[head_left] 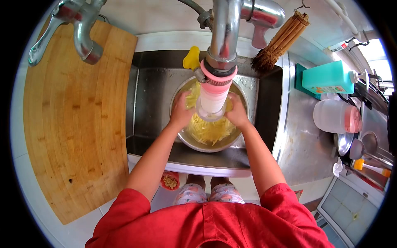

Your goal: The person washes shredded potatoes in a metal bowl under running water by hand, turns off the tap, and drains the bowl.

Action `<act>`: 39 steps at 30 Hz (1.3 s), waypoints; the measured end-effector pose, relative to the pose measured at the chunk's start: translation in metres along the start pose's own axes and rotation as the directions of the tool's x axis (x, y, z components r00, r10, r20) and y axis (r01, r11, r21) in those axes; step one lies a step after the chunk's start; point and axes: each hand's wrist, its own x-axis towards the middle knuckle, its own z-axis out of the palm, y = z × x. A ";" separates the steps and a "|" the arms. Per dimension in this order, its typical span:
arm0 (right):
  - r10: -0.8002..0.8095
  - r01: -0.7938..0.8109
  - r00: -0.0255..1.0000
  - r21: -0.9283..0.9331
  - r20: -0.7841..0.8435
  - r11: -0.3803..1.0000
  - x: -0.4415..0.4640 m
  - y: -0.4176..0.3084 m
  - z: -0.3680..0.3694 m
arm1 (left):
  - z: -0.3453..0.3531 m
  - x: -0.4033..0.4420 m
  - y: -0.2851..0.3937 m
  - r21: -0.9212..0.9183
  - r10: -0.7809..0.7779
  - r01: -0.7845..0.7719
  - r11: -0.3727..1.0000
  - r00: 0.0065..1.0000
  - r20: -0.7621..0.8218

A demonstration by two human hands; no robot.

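A round metal bowl (185, 142) stands in the steel sink with thin pale-yellow shreds (211, 131) in it that look like potato. Both hands reach inside the bowl, one on either side of the tap. Curled at the left, my left hand (181, 111) has a clump of the shreds at its fingers. Opposite it, my right hand (237, 110) is also curled around some shreds, its fingertips partly covered by the tap's end. A pink and white filter nozzle (215, 91) hangs from the tap between the hands and covers the middle of the bowl.
The sink (157, 78) has a wooden board (76, 124) on its left. A second tap (84, 39) overhangs the board. A bamboo brush (283, 39) hangs at the back right. A teal bottle (326, 78), a clear jar (331, 115) and ladles (357, 149) stand right.
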 end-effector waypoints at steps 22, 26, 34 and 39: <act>-0.082 0.037 0.976 0.220 0.199 0.975 0.013 -0.043 0.035 | -0.006 0.003 0.074 -0.570 -0.294 0.246 0.784 0.956 0.007; 0.087 -0.181 0.907 0.196 0.412 0.964 -0.009 -0.068 -0.015 | -0.020 -0.014 0.052 -0.349 -0.082 0.090 0.933 0.996 0.040; 0.498 -0.495 0.867 0.085 -0.014 0.865 0.008 0.036 0.018 | -0.003 -0.017 0.061 -0.610 -0.718 0.609 0.506 0.690 0.092; 0.576 -0.690 0.723 0.429 0.381 0.583 0.016 0.059 0.070 | 0.046 -0.009 0.006 -0.785 -0.660 0.619 0.037 0.605 0.446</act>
